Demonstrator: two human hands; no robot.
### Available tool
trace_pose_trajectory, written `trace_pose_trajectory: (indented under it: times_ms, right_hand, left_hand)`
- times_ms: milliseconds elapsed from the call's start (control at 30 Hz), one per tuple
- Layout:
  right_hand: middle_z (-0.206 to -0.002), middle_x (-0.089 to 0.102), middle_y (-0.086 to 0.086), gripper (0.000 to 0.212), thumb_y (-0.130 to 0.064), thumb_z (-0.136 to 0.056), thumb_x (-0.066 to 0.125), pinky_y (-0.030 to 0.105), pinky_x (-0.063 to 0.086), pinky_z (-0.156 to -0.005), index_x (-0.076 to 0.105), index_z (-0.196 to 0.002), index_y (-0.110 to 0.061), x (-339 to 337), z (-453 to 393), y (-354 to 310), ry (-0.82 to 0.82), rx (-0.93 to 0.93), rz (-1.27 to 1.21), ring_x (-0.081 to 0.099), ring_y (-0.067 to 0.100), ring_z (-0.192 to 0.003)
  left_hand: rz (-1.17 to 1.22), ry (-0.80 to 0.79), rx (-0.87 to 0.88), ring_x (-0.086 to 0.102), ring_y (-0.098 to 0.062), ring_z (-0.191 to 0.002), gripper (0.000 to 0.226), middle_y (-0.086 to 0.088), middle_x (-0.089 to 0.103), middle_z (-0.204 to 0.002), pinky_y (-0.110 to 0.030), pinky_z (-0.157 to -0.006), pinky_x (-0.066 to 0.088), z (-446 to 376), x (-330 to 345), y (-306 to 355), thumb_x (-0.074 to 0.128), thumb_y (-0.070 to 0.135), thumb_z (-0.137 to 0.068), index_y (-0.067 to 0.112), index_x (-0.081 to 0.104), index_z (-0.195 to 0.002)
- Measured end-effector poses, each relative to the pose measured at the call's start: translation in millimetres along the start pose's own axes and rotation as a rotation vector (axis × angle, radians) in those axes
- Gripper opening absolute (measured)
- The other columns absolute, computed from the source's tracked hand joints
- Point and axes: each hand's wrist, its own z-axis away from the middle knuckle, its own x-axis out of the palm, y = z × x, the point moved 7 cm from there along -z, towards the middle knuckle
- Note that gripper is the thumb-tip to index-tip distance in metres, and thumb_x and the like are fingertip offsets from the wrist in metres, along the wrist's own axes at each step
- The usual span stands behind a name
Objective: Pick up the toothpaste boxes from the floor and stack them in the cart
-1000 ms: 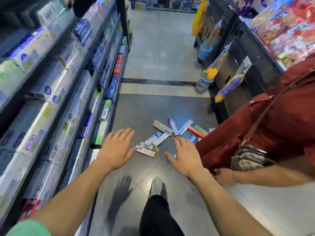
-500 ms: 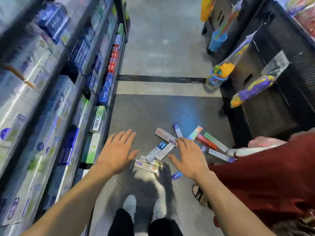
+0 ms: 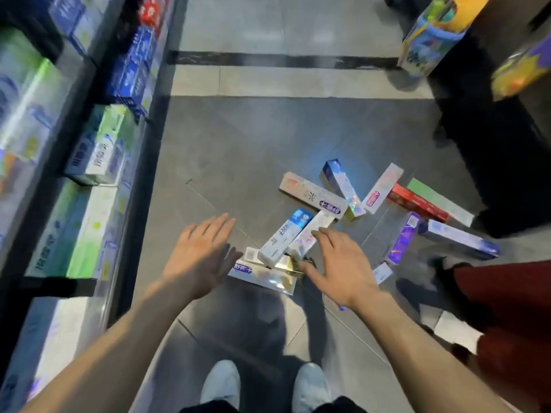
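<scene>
Since half a second ago we have leaned lower over the boxes [image 3: 310, 201], so the pile looks bigger and sits nearer our hands, and the person in red has slid toward the right edge.

Nearest to us, our two pale shoes [image 3: 220, 383] stand on the grey floor [image 3: 238, 144], short of the pile. Beyond them our left hand [image 3: 199, 251] hangs over the floor at the pile's left edge, fingers straight and spread, holding nothing. Our right hand [image 3: 343, 266] hovers over the pile's near side, fingers loosely spread, also empty; whether its fingertips touch a box we cannot tell.

Between the hands lies a white and gold box [image 3: 262, 275], the nearest of the pile. Two pale boxes lean across it, one with a blue end [image 3: 286, 234]. Farther on, a long beige box [image 3: 313, 195] lies crosswise, with more fanned out to its right: a red box [image 3: 417, 204], a green one [image 3: 438, 201] and purple ones [image 3: 405, 239]. All lie on the floor.

Right of the pile, a red garment [image 3: 512, 317] fills the corner. Left of the pile runs a shelf [image 3: 89, 162] stocked with boxed goods. Beyond the pile a dark stripe [image 3: 283, 59] crosses the floor.
</scene>
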Motion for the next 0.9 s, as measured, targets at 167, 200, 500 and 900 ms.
trace_pose_trajectory:
  times_ms: [167,200,500,900]
  right_hand:
    - [-0.159,0.036,0.006,0.074,-0.063,-0.095,0.047,0.037,0.027,-0.118,0.035,-0.153,-0.017,105,-33,22,0.019,-0.035,0.06,0.035,0.026,-0.143]
    - [-0.159,0.036,0.006,0.075,-0.063,-0.095,0.047,0.038,0.026,-0.118,0.035,-0.153,-0.017,120,-38,26,0.025,-0.04,0.067,0.034,0.026,-0.144]
    - [-0.151,0.047,0.008,0.072,-0.062,-0.094,0.051,0.042,0.036,-0.115,0.044,-0.148,-0.014,185,-54,46,0.117,-0.046,0.04,0.044,0.029,-0.137]
    - [-0.138,0.056,0.005,0.071,-0.066,-0.088,0.045,0.039,0.044,-0.104,0.049,-0.142,-0.019,196,-41,44,0.116,-0.027,-0.039,0.053,0.025,-0.124]
  left_hand:
    - [0.052,0.02,0.04,0.027,-0.02,-0.15,0.071,-0.001,0.023,-0.167,-0.036,-0.119,0.019,-25,122,-11,0.04,0.057,-0.101,0.019,0.024,-0.159]
    - [0.063,0.026,0.052,0.027,-0.021,-0.15,0.073,-0.001,0.024,-0.167,-0.036,-0.119,0.02,-29,141,-12,0.04,0.058,-0.1,0.019,0.025,-0.159]
    - [0.183,-0.012,0.105,0.044,-0.022,-0.135,0.098,-0.001,0.048,-0.149,-0.035,-0.111,0.032,-47,239,-26,0.062,0.074,-0.08,0.02,0.026,-0.154]
    - [0.216,-0.011,0.118,0.044,-0.026,-0.134,0.099,-0.002,0.041,-0.151,-0.04,-0.106,0.04,-54,272,-23,0.078,0.064,-0.069,0.019,0.038,-0.148]
